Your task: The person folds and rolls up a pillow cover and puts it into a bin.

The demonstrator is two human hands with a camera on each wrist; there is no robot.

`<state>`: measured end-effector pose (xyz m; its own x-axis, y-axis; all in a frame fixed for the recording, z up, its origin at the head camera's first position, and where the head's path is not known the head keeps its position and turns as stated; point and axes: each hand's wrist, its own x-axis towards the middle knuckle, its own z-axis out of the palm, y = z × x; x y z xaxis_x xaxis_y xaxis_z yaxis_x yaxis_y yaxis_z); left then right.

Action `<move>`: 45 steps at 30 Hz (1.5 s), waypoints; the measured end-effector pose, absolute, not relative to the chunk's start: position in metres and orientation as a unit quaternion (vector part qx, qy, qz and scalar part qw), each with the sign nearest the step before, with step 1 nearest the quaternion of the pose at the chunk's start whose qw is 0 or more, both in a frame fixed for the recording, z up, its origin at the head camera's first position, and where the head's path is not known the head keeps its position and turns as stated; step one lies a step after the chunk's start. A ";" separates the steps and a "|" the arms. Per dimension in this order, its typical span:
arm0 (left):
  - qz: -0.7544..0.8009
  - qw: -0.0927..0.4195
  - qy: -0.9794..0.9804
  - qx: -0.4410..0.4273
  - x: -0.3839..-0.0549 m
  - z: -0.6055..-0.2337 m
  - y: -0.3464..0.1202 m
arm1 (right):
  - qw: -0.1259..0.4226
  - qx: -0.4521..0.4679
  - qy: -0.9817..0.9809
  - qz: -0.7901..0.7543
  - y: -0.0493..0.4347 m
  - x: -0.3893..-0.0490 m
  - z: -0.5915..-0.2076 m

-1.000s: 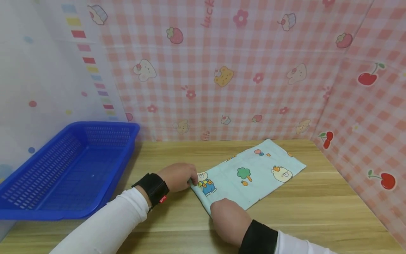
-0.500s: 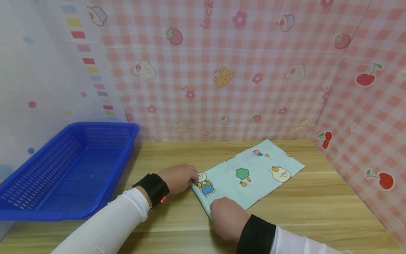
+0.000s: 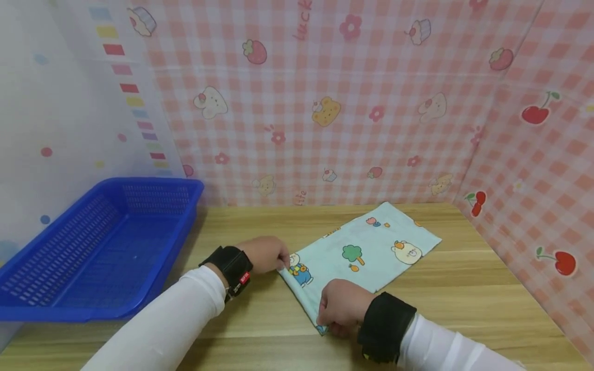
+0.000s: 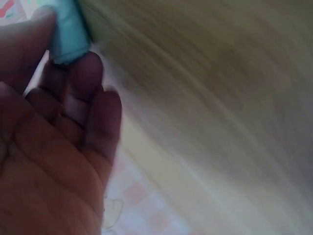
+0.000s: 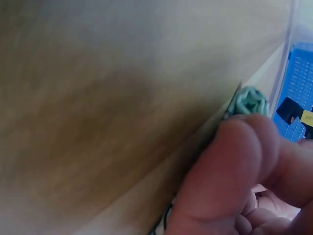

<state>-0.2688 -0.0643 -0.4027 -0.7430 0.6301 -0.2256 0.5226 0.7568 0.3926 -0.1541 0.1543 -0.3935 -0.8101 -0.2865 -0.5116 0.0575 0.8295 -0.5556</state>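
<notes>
A light mint cloth [image 3: 371, 252] printed with cartoon animals, a tree and fruit lies as a long folded strip on the wooden table. Its left edge is turned into a small roll [image 3: 299, 293]. My left hand [image 3: 264, 255] pinches the far end of this roll; the left wrist view shows the rolled end [image 4: 71, 36] between thumb and fingers. At the near end, my right hand [image 3: 345, 306] pinches the roll by the corner. Spiral layers of the roll's end [image 5: 252, 102] show beside the fingertips in the right wrist view.
A blue plastic basket [image 3: 185, 226] with perforated sides stands at the left of the table [image 3: 482, 299]. Pink checked fabric [image 3: 301, 77] hangs behind and at the right, and white dotted fabric hangs at the left.
My right hand has shifted slightly right and turned, uncovering the roll's near end. The left hand keeps its place at the far end. The cloth's far right end has moved slightly left.
</notes>
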 end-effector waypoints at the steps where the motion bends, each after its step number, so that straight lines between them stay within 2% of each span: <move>1: 0.164 0.176 0.920 0.308 -0.269 -0.401 -0.063 | 0.298 -0.066 0.911 -0.278 0.155 -0.155 -0.394; 4: 0.191 0.174 0.921 0.291 -0.268 -0.399 -0.060 | 0.275 -0.076 0.921 -0.266 0.154 -0.154 -0.393; 6: 0.191 0.154 0.923 0.295 -0.266 -0.399 -0.060 | 0.256 -0.084 0.927 -0.262 0.152 -0.152 -0.394; 12: 0.128 0.067 0.919 0.367 -0.258 -0.402 -0.068 | 0.180 -0.160 0.956 -0.167 0.137 -0.133 -0.392; 17: 0.081 0.049 0.911 0.402 -0.251 -0.400 -0.072 | 0.151 -0.193 0.963 -0.117 0.131 -0.123 -0.391; 24: 0.073 0.043 0.908 0.410 -0.251 -0.400 -0.073 | 0.155 -0.187 0.963 -0.115 0.132 -0.125 -0.393; 31: 0.101 0.049 0.899 0.423 -0.256 -0.405 -0.075 | 0.209 -0.132 0.946 -0.211 0.142 -0.134 -0.392; 39: 0.138 0.129 0.912 0.365 -0.266 -0.407 -0.069 | 0.271 -0.070 0.917 -0.286 0.157 -0.146 -0.391; 42: 0.151 0.157 0.918 0.332 -0.268 -0.402 -0.065 | 0.277 -0.061 0.916 -0.285 0.160 -0.149 -0.391; 45: 0.142 0.164 0.924 0.315 -0.270 -0.398 -0.059 | 0.276 -0.059 0.921 -0.269 0.163 -0.151 -0.391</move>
<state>-0.2696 -0.0592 -0.3978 -0.7480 0.6283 -0.2138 0.5352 0.7616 0.3653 -0.1514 0.1626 -0.3912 -0.8403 -0.2565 -0.4777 0.0410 0.8484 -0.5277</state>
